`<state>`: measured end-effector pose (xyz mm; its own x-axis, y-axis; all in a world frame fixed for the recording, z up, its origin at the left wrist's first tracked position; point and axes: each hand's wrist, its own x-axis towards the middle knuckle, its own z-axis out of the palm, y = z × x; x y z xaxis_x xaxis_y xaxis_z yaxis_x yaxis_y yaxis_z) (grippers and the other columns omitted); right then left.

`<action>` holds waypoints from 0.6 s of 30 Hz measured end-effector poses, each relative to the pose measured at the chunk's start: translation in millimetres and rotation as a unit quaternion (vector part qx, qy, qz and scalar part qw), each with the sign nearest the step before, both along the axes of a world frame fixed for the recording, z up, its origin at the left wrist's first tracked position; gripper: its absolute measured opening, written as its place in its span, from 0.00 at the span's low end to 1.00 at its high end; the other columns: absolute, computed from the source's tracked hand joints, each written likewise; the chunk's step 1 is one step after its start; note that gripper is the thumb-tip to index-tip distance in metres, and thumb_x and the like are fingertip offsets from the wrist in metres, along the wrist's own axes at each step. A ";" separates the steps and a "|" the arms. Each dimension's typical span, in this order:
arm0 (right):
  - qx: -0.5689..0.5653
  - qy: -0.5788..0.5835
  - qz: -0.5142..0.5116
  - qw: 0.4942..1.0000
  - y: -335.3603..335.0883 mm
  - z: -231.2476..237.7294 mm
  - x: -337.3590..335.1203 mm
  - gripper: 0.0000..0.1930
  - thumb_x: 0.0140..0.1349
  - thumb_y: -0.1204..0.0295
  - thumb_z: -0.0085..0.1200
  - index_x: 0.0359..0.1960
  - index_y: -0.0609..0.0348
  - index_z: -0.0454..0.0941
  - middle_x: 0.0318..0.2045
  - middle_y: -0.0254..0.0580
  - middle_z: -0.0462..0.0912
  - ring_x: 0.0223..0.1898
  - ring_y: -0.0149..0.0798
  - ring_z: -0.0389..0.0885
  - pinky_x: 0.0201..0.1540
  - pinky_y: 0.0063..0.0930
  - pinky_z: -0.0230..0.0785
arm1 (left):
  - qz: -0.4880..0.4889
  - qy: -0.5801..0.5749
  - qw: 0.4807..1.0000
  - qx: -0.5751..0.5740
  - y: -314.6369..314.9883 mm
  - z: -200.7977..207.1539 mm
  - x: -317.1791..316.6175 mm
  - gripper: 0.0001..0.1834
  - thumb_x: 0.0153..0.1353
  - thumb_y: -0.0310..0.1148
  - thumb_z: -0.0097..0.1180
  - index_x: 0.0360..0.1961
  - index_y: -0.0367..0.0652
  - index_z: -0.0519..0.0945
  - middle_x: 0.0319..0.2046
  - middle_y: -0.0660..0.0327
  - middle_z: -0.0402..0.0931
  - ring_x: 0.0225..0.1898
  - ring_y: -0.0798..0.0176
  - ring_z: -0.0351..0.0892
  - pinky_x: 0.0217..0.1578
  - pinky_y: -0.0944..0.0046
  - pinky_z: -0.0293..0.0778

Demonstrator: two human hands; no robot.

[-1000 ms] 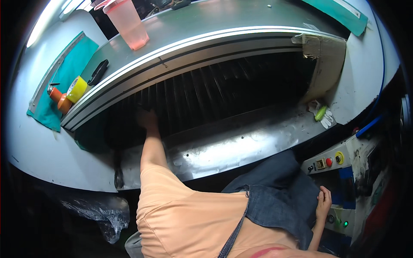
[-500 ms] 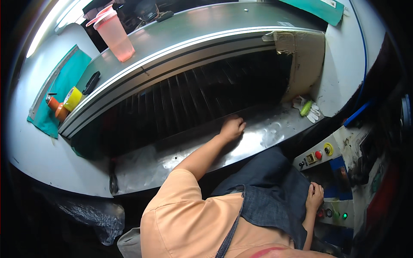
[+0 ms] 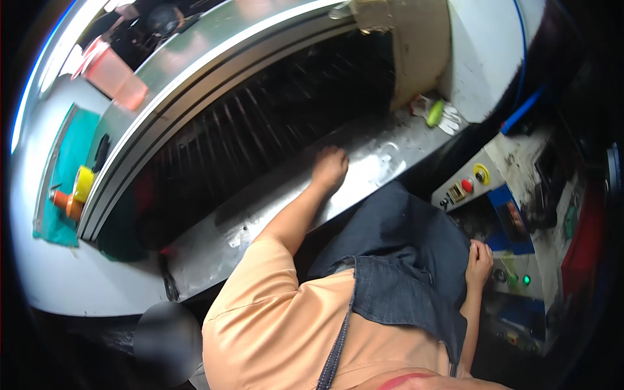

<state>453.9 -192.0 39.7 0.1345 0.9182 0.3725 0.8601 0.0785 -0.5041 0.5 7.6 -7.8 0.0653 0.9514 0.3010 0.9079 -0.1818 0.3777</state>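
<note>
My left hand (image 3: 331,169) rests on the shiny metal ledge (image 3: 257,224), close to the dark opening (image 3: 260,114) behind it. Its fingers are loosely curled, and no thing shows in them. On my right, my right hand (image 3: 480,260) lies at the edge of a control panel (image 3: 517,276) with a lit green button (image 3: 526,280), beside my dark apron (image 3: 390,253). The right fingers are extended and slightly bent, holding nothing visible. Whether they press a control cannot be seen.
White gloves (image 3: 450,121) and a light green elongated thing (image 3: 435,113) lie at the ledge's right end. A second panel has a red button (image 3: 467,185). A pink translucent pitcher (image 3: 114,75) and yellow tape roll (image 3: 83,184) stand upper left.
The whole view has turned and shifted, so the ledge and pitcher appear farther left. My left hand stays on the ledge with fingers curled; my right hand stays by the panel.
</note>
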 end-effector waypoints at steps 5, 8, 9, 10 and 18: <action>0.000 0.007 -0.027 1.000 -4.8 0.6 2.6 0.08 0.66 0.70 0.52 0.38 0.60 0.82 0.32 0.47 0.80 0.36 0.51 0.79 0.40 0.40 0.69 | -0.002 0.006 1.000 0.026 0.3 -0.7 1.0 0.12 0.62 0.38 0.53 0.33 0.40 0.79 0.38 0.49 0.76 0.44 0.43 0.73 0.48 0.46 0.68; -0.003 0.010 -0.035 0.999 -8.0 3.2 2.7 0.08 0.66 0.70 0.52 0.38 0.59 0.82 0.32 0.46 0.80 0.35 0.50 0.79 0.40 0.39 0.69 | 0.001 0.009 1.000 0.012 2.3 0.4 2.5 0.11 0.61 0.38 0.54 0.34 0.41 0.80 0.39 0.51 0.76 0.46 0.46 0.73 0.49 0.47 0.68; -0.001 0.007 -0.035 0.999 -8.3 1.3 3.2 0.08 0.66 0.70 0.52 0.38 0.59 0.82 0.32 0.46 0.80 0.35 0.50 0.79 0.40 0.39 0.69 | 0.003 0.011 1.000 0.006 1.8 1.7 3.1 0.11 0.60 0.37 0.54 0.34 0.41 0.80 0.39 0.51 0.76 0.47 0.47 0.73 0.49 0.48 0.68; 0.002 0.005 -0.036 0.999 -7.9 0.0 3.3 0.08 0.66 0.70 0.52 0.38 0.59 0.82 0.32 0.46 0.80 0.35 0.50 0.79 0.40 0.39 0.69 | 0.004 0.013 1.000 0.003 1.8 2.8 3.5 0.11 0.60 0.37 0.54 0.34 0.41 0.80 0.39 0.51 0.76 0.47 0.47 0.73 0.49 0.48 0.68; 0.002 -0.003 -0.030 1.000 -8.1 0.9 5.8 0.09 0.67 0.69 0.52 0.38 0.59 0.82 0.32 0.46 0.81 0.36 0.50 0.79 0.40 0.40 0.70 | 0.000 0.012 1.000 0.003 3.5 -2.4 -0.3 0.11 0.61 0.37 0.53 0.35 0.41 0.80 0.40 0.51 0.76 0.48 0.46 0.73 0.50 0.47 0.68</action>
<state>459.7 -200.1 40.6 0.1867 0.9069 0.3778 0.8658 0.0298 -0.4995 0.2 11.1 -10.2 0.0720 0.9494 0.3059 0.9166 -0.1839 0.3551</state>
